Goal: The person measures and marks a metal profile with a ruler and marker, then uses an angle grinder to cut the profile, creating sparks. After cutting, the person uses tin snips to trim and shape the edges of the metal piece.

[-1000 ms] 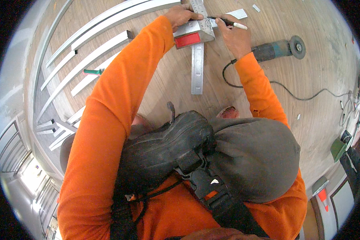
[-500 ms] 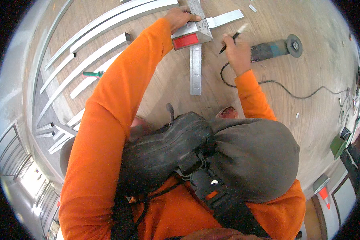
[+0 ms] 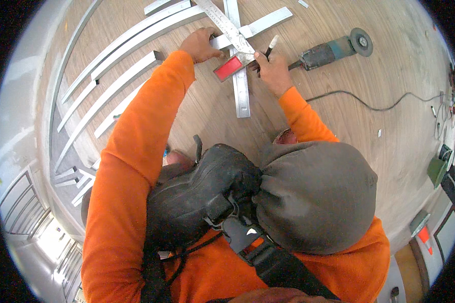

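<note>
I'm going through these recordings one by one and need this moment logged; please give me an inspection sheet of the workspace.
Surface: wood-grain floor.
Work items: metal square with a red panel, aslant over two crossed metal bars.
Clutter: metal lengths at left; angle grinder at right; small light scrap.
Left hand: at one crossed bar's left end; firmness of grip unclear.
Right hand: holds a marker, by the square's corner.
Cables: dark cable runs rightward across the floor.
Surroundings: orange-and-white cone toward the right edge.

The sleeves [image 3: 131,146] are orange, the square's panel [image 3: 228,68] red.
</note>
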Tool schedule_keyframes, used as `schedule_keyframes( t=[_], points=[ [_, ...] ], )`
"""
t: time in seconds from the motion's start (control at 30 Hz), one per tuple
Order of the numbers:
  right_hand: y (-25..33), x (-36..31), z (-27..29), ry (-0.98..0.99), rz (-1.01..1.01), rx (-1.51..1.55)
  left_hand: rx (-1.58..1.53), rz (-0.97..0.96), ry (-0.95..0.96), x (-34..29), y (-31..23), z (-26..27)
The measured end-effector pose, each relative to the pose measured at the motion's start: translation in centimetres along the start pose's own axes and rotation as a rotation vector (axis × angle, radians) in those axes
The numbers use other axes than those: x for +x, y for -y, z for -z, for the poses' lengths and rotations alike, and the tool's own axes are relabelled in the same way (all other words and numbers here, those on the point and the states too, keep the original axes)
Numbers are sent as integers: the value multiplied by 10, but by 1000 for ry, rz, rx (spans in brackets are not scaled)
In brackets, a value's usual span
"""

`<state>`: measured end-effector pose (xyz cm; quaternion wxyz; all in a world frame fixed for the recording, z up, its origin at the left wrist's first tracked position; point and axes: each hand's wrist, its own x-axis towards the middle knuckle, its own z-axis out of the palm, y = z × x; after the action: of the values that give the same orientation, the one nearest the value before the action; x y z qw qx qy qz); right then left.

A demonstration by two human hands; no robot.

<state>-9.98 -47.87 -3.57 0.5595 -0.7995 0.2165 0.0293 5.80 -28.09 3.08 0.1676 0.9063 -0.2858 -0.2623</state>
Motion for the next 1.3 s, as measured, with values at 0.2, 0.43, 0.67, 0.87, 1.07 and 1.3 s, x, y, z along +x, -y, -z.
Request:
schedule_keyframes(
  t=[0.2,0.43,0.67,0.87,1.07,1.3],
  points=[
    [-11,-5,-18,63,-89,101,-689,122,-14,17,13,-10],
    [21,-9,-22,99,-257,497,-656,139,-243,36,-11,-23],
    [18,2,-21,85,-227,433,-850,187,-202,42,-12,-22],
    [7,10,-21,96,-183,405,-783,147,-168,62,27,-37],
    [8,15,-14,144,-106,323,-879,206,-130,65,19,-31],
    [11,10,-25,33,-166,485,-929,233,-87,56,12,-23]
  ],
)
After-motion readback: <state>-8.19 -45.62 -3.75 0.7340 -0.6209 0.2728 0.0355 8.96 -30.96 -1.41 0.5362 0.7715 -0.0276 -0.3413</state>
